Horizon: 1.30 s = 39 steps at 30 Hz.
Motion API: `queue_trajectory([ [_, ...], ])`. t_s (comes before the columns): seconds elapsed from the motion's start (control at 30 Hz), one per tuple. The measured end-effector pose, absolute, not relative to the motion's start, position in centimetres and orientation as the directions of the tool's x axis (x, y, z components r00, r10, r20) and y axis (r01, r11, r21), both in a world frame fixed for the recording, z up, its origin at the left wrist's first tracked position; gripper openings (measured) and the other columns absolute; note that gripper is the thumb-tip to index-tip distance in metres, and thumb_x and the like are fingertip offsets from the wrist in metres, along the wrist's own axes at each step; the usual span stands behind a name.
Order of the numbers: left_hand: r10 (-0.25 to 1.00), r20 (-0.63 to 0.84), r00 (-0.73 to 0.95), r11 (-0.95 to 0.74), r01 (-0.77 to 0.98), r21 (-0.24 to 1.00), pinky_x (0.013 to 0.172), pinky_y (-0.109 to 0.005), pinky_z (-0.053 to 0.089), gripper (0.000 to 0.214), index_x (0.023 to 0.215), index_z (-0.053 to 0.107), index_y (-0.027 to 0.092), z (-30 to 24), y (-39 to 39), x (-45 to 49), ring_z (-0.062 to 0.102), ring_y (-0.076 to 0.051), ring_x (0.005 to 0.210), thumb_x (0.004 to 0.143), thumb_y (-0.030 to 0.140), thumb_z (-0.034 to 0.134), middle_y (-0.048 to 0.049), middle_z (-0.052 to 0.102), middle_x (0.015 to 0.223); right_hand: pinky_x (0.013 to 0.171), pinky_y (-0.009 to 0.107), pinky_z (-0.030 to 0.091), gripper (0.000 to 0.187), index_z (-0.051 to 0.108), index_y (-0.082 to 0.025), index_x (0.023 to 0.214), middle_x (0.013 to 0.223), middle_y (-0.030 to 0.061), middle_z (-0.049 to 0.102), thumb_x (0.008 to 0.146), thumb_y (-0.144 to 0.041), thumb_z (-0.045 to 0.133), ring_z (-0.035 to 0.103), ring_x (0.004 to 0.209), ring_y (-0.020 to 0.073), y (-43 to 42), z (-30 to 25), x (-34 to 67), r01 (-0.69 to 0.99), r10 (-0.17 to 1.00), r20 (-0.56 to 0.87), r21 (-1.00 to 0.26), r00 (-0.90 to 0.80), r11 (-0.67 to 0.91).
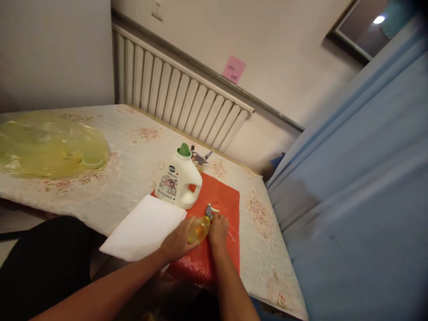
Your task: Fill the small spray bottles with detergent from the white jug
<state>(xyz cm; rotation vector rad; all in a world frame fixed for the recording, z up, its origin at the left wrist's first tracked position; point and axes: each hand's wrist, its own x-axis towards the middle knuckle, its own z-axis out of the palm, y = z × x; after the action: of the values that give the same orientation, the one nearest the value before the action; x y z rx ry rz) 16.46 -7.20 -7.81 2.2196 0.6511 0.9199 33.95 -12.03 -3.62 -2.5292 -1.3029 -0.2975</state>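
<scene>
My left hand (179,239) is wrapped round a clear bottle (199,230) of yellow liquid, tilted above a red plastic sheet (220,191). Close to the bottle's mouth, my right hand (219,227) is closed on a grey-and-white trigger sprayer head (210,210). A thin pale tube (231,236) shows just right of that hand; whether it joins the sprayer is hidden. Beyond my hands stands a large cream jug (179,180) with a green spout and a handle. Behind it, partly covered, is another spray bottle (199,159) with a grey head.
White paper or cloth (143,229) lies left of the red sheet. A yellow plastic bag (50,145) with a pale green cap-like thing sits at the far left of the flowered tablecloth (133,147). A radiator (177,89) runs behind; a blue curtain (351,178) hangs at right.
</scene>
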Motion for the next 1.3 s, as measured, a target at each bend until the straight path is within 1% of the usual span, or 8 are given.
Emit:
queue_trajectory([
  [0.17,0.64,0.438,0.631,-0.679,0.198,0.707,0.117,-0.053,0.042,0.081,0.147,0.032,0.024,-8.2,-7.2,16.5,0.051,-0.036,0.136,0.076,0.032,0.07,-0.0149,0.053,0.145,0.077,0.033,0.035,0.024,0.073,-0.018,0.106,0.094,0.0119,0.071,0.091,-0.025,0.056,0.061,0.09,0.0268,-11.7,-3.7,34.3,0.829,0.783,0.281,-0.107,0.555,-0.548],
  [0.43,0.61,0.489,0.623,-0.732,0.208,0.649,0.114,-0.052,0.045,0.08,0.147,0.029,0.018,-8.9,-7.1,16.7,0.053,-0.033,0.134,0.077,0.03,0.068,-0.0184,0.054,0.143,0.074,0.031,0.035,0.025,0.075,-0.014,0.101,0.094,0.0139,0.075,0.093,-0.022,0.053,0.064,0.087,0.0254,-11.0,-3.4,34.6,0.831,0.8,0.243,-0.048,0.548,-0.554],
  [0.67,0.625,0.502,0.597,-0.728,0.216,0.651,0.113,-0.05,0.046,0.08,0.147,0.035,0.017,-9.2,-7.2,16.9,0.056,-0.036,0.131,0.076,0.03,0.069,-0.0199,0.057,0.141,0.073,0.031,0.036,0.024,0.076,-0.014,0.095,0.091,0.0132,0.076,0.092,-0.021,0.053,0.065,0.085,0.0248,-10.8,-3.2,34.8,0.835,0.805,0.239,-0.044,0.542,-0.549],
  [0.77,0.625,0.492,0.606,-0.724,0.216,0.655,0.113,-0.051,0.046,0.082,0.147,0.033,0.015,-9.2,-7.2,16.9,0.056,-0.036,0.131,0.075,0.029,0.069,-0.0208,0.056,0.14,0.071,0.03,0.036,0.023,0.076,-0.015,0.093,0.09,0.0125,0.076,0.091,-0.022,0.054,0.064,0.083,0.0244,-11.0,-3.1,34.8,0.834,0.8,0.252,-0.069,0.545,-0.547],
  [0.93,0.62,0.488,0.614,-0.718,0.194,0.668,0.114,-0.052,0.044,0.083,0.148,0.029,0.02,-9.1,-7.2,16.9,0.054,-0.033,0.134,0.077,0.03,0.07,-0.0165,0.055,0.142,0.071,0.031,0.036,0.025,0.075,-0.015,0.09,0.085,0.013,0.074,0.092,-0.021,0.05,0.064,0.08,0.0252,-11.8,-2.7,34.9,0.837,0.789,0.282,-0.142,0.546,-0.528],
  [1.07,0.632,0.468,0.618,-0.699,0.194,0.688,0.114,-0.053,0.043,0.081,0.147,0.032,0.018,-8.8,-7.2,16.8,0.053,-0.035,0.134,0.076,0.031,0.07,-0.018,0.055,0.142,0.076,0.031,0.039,0.025,0.073,-0.017,0.1,0.092,0.0117,0.075,0.088,-0.02,0.051,0.064,0.086,0.0257,-13.0,-1.8,35.2,0.846,0.783,0.321,-0.231,0.532,-0.48],
  [1.2,0.633,0.484,0.604,-0.705,0.189,0.684,0.114,-0.048,0.044,0.079,0.148,0.034,0.023,-8.6,-7.4,16.8,0.054,-0.034,0.133,0.077,0.032,0.068,-0.017,0.056,0.142,0.081,0.033,0.044,0.034,0.071,-0.018,0.11,0.102,0.0105,0.075,0.085,-0.02,0.048,0.065,0.092,0.0263,-14.2,-0.8,35.4,0.85,0.778,0.359,-0.331,0.515,-0.41],
  [1.3,0.625,0.499,0.601,-0.719,0.193,0.668,0.114,-0.047,0.044,0.079,0.148,0.032,0.021,-8.7,-7.4,16.8,0.054,-0.033,0.132,0.079,0.033,0.067,-0.0184,0.056,0.141,0.084,0.034,0.046,0.037,0.071,-0.018,0.113,0.104,0.0108,0.075,0.085,-0.024,0.047,0.065,0.095,0.0265,-14.9,0.0,35.7,0.843,0.769,0.381,-0.391,0.514,-0.369],
])
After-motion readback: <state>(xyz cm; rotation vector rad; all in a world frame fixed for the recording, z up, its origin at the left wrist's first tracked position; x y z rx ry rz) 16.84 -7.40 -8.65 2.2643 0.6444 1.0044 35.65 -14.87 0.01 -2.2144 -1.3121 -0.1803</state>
